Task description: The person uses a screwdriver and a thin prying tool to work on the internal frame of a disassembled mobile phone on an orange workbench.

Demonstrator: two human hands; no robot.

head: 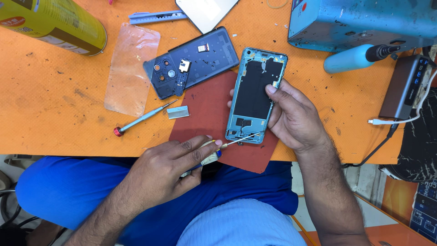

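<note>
The opened phone frame (256, 93) lies on the red mat (209, 114), centre worktop (59, 105). Your right hand (296, 118) clasps its 3 o'clock edge, steadying it. Your left hand (170, 166) pinches a thin tool (239, 140), tip at the frame's 6 o'clock end.

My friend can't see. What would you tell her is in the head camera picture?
A person's right hand steadies an opened light-blue phone frame on a dark red mat, while the left hand pokes a thin metal tool into its bottom end. A dark phone back cover and red-capped screwdriver lie nearby on the orange table.
</note>
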